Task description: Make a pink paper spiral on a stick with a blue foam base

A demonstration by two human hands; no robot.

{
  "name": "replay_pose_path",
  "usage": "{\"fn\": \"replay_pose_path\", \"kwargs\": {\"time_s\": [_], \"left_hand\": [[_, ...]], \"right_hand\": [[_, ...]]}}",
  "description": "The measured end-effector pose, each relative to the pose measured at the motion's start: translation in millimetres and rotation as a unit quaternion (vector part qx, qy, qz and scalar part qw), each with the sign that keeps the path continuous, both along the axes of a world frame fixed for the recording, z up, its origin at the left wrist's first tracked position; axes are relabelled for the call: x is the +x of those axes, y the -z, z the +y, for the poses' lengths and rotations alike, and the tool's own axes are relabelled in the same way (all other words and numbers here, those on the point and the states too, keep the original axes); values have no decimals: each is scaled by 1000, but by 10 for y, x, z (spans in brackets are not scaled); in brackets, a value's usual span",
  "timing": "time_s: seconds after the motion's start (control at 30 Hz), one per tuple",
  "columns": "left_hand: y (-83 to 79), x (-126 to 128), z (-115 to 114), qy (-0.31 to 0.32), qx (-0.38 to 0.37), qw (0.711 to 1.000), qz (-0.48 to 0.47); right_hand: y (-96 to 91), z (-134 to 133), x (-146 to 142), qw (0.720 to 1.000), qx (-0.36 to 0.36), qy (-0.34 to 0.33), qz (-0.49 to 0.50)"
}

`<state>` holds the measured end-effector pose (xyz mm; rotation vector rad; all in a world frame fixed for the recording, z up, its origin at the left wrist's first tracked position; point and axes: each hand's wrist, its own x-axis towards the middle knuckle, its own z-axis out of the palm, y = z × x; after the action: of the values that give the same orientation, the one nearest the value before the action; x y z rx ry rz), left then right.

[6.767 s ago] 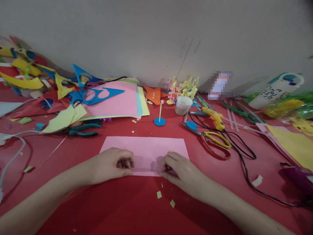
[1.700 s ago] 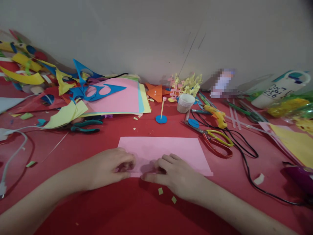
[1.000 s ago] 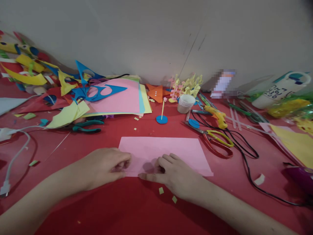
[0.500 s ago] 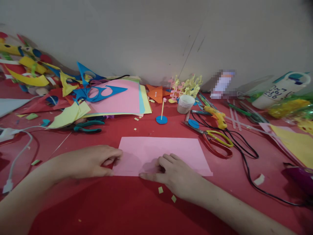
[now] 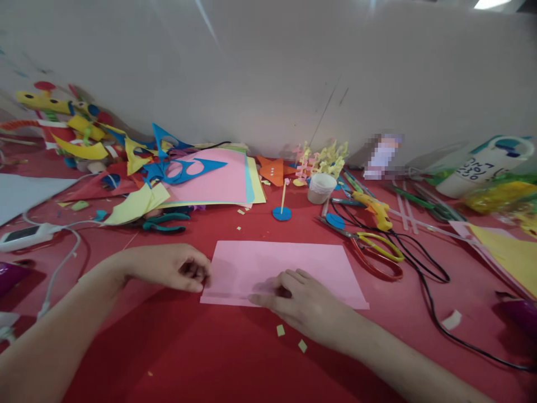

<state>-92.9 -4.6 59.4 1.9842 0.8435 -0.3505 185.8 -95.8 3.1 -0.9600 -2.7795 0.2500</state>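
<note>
A sheet of pink paper lies on the red table, a narrow folded strip running along its near edge. My right hand rests on the sheet, thumb stretched along the strip and the other fingers bent, pressing the paper down. At the left end of the sheet is my left hand, its fingers loosely curled and the thumb apart from them. The near left corner of the paper shows free beside the left thumb. Under my right palm, part of the sheet is hidden.
Scissors and a yellow glue gun with a black cord lie right of the sheet. Behind it stand a paper cup and a blue disc with an upright stick. Teal-handled pliers and stacked coloured paper lie back left.
My left hand has come off the paper's near left corner, which now shows. My right hand stays on the strip. The camera view has shifted slightly up and left.
</note>
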Motion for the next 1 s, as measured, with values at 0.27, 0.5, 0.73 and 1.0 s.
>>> {"fn": "replay_pose_path", "kwargs": {"time_s": [0.27,0.5,0.73,1.0], "left_hand": [[67,-6,-22,-216,-86,967,-101],[217,155,42,-452,-143,805,-356],[63,579,-221,-388,-293,735,-473],[-415,981,1,-458,-102,713,-521]], "right_hand": [[-30,-5,-34,976,-137,75,150],[-454,47,90,881,-261,127,374],[-530,409,-18,710,-329,225,580],[-934,853,-25,808,-48,207,550]]}}
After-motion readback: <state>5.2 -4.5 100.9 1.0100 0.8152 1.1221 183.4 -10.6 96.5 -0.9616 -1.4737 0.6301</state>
